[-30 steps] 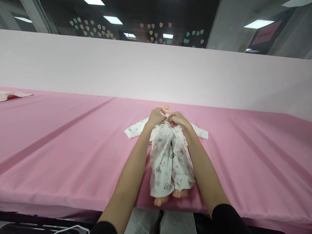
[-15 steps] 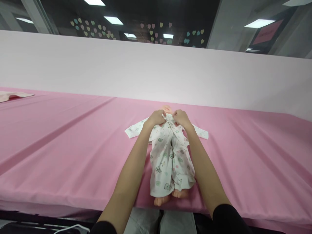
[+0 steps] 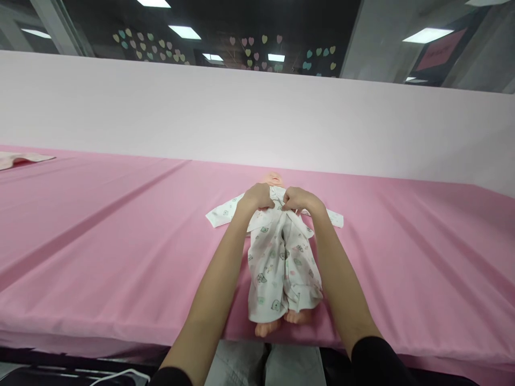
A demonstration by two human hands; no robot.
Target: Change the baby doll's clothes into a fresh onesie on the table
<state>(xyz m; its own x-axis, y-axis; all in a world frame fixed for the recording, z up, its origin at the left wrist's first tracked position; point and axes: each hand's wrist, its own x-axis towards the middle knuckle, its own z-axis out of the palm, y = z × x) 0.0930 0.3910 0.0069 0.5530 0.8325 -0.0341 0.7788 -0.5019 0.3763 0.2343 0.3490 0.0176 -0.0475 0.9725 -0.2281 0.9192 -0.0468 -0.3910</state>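
A baby doll [image 3: 274, 178] lies on its back, feet toward me, with its sleeved arms spread to both sides. It wears a white printed jacket [image 3: 226, 212] and matching trousers [image 3: 267, 268]; its bare feet [image 3: 267, 327] stick out below. My left hand [image 3: 257, 197] is closed on the jacket's front at the chest, left of the middle. Close beside it, my right hand [image 3: 300, 200] pinches the jacket's other front edge. The fingertips of both hands are partly hidden, and the small fastening between them is too small to make out.
The doll rests near the front edge of a padded table with a pink cover [image 3: 120, 241]. A folded pale cloth [image 3: 22, 159] lies at the far left. A white wall [image 3: 257, 118] stands behind the table. A white cable [image 3: 120, 373] hangs below the front edge.
My right hand has moved slightly down the doll's chest, its fingers closer to the middle of the jacket. My left hand has shifted only a little. The doll stays in place.
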